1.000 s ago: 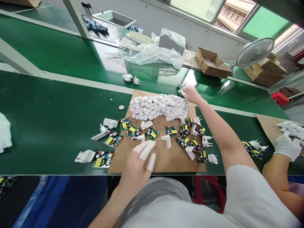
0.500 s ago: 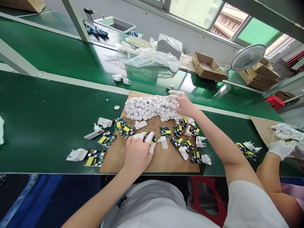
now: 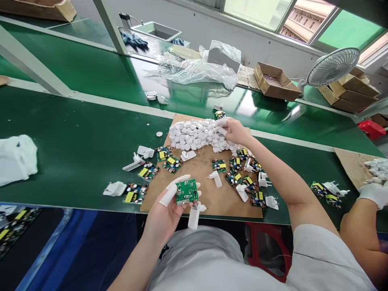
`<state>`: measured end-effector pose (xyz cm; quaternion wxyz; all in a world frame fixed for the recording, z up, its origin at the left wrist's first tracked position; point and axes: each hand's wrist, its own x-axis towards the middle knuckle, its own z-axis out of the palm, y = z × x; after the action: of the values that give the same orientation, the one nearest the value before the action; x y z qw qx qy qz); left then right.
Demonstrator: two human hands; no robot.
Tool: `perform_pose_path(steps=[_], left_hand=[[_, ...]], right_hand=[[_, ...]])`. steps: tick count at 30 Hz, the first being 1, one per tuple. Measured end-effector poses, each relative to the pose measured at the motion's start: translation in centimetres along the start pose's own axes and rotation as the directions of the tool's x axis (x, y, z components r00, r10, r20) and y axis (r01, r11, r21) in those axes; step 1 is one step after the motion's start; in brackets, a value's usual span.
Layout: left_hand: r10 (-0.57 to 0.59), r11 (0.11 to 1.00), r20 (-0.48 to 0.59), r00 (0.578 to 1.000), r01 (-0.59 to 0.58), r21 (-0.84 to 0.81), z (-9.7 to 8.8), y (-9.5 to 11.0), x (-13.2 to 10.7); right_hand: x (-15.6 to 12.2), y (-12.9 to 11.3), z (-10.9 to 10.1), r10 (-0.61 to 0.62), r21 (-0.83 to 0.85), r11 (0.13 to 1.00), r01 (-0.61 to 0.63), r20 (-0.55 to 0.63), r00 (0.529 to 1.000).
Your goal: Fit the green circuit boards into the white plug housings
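My left hand, with white finger cots, holds a circuit board with its green solder side up. A white plug housing hangs from that board by a short lead. My right hand, also in finger cots, reaches to the pile of small white plastic pieces. Its fingers are bent together at the pile's right end; what they pinch is hard to make out against the white. A cardboard sheet lies under the pile. Boards with yellow transformers and white plugs lie around it.
A white plastic bag lies at the left. Further back are clear plastic wrap, an open carton and a fan. A co-worker's gloved hand is at the right. A metal post stands behind the bench.
My left hand has lifted the circuit board off the cardboard, turned palm up and come nearer my body, the plug dangling. My right hand has moved slightly from the back board onto the white pieces.
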<state>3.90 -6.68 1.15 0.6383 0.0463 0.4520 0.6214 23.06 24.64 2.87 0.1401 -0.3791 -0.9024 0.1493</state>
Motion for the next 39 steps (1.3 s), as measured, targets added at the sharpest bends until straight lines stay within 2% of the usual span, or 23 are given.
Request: perform_pose_path(steps=[5,9,15,22,26,31,39], left_hand=[[-0.021,0.999,0.001,1.000,0.021,-0.043,0.5,-0.7,-0.7],[-0.035,0.998,0.007,0.999,0.036,-0.056,0.2,-0.7,-0.5],[-0.044,0.998,0.056,0.997,0.046,-0.034,-0.4,-1.1,0.4],[-0.052,0.998,0.050,0.997,0.053,-0.019,0.5,-1.1,-0.3],[-0.037,0.999,0.016,0.999,0.038,-0.033,0.2,-0.8,-0.8],[-0.034,0.997,-0.006,0.999,0.033,-0.076,0.0,-0.8,-0.7],[-0.081,0.994,0.039,0.996,0.084,-0.068,0.9,-1.1,-0.2]], right_hand=[[0.4,0.1,-0.7,0.091,0.120,0.989,-0.088,-0.023,0.996],[0.6,-0.2,-1.8,0.160,0.119,0.980,-0.157,-0.016,0.987],[0.3,-2.2,-2.4,0.132,-0.094,0.987,-0.134,-0.021,0.991],[1.5,-3.4,-2.4,0.169,-0.375,0.915,-0.147,0.027,0.985],[0.8,-3.7,-2.9,0.189,-0.461,0.873,-0.161,0.017,0.982],[-1.5,-5.0,-2.9,0.161,-0.577,0.806,-0.130,0.004,0.987],[-3.2,-5.9,-3.9,0.184,-0.624,0.779,-0.063,0.130,0.974]])
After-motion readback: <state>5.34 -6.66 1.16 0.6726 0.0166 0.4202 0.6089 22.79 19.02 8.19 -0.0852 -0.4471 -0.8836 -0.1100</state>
